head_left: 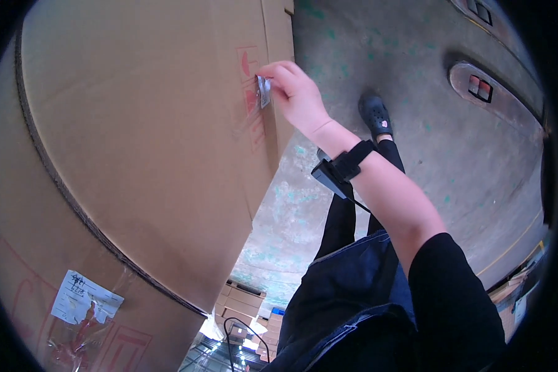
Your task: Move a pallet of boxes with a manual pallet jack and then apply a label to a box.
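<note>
My right hand (299,99) reaches across to the side of a large brown cardboard box (142,118). Its fingers are closed in a pinch at a small silvery, shiny strip (263,92), which lies against red printed marks near the box's right edge. Whether the strip is tape or a label I cannot make out. A black strap with a small device (342,168) is round my right wrist. My left hand is out of the picture.
At lower left, another cardboard panel (18,204) carries a torn white label (84,299) under clear tape. Grey concrete floor (440,161) lies to the right, with metal plates (487,93) on it. My dark clog (374,113) stands there. Stacked cartons (242,301) show below.
</note>
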